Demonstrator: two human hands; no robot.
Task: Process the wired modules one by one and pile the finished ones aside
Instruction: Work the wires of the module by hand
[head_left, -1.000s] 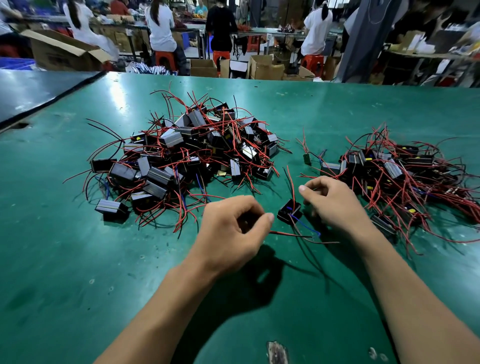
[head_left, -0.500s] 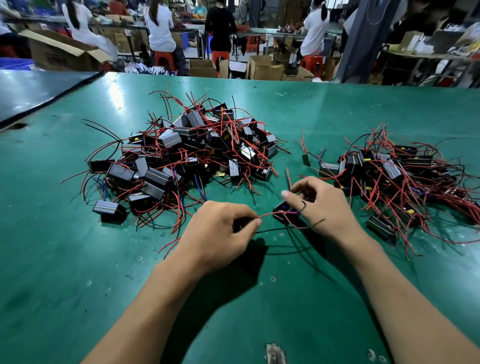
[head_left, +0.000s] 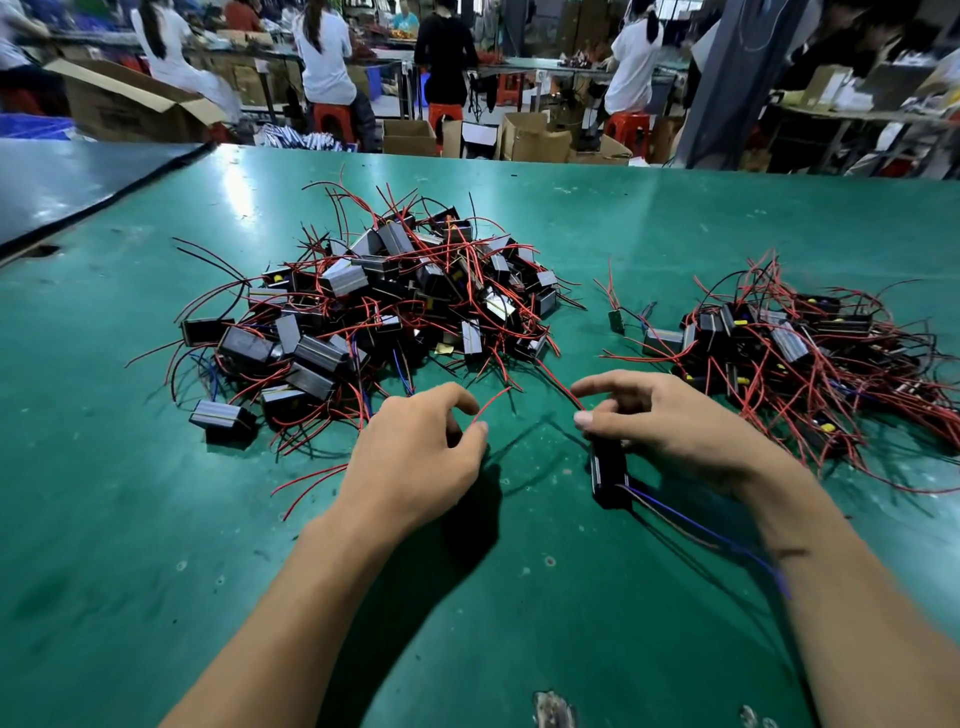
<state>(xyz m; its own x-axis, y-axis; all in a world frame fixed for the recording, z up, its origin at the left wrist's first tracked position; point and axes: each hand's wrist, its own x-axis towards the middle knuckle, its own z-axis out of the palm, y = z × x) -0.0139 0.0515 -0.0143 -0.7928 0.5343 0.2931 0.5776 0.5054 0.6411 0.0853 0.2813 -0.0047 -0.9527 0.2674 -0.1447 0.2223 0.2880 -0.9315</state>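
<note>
Left hand (head_left: 415, 457): fingers curled in, thumb tip pinching the end of a red lead (head_left: 491, 405)
Right hand (head_left: 670, 423): index lifted, nearly straight; thumb and remaining fingers curled on the top end of the module (head_left: 608, 470); second red lead (head_left: 563, 387) running up from the thumb
Module position: between the hands, nearer the right; resting on table or just off it, cannot tell; blue and dark wires (head_left: 701, 530) trailing toward right forearm
Big pile (head_left: 395, 312): beyond left hand, black modules tangled in red wire
Smaller pile (head_left: 805, 353): beyond right hand, well apart from big pile
Table (head_left: 156, 519): green, scuffed
Background: people seated on red stools (head_left: 332, 117), cardboard boxes (head_left: 535, 137)
</note>
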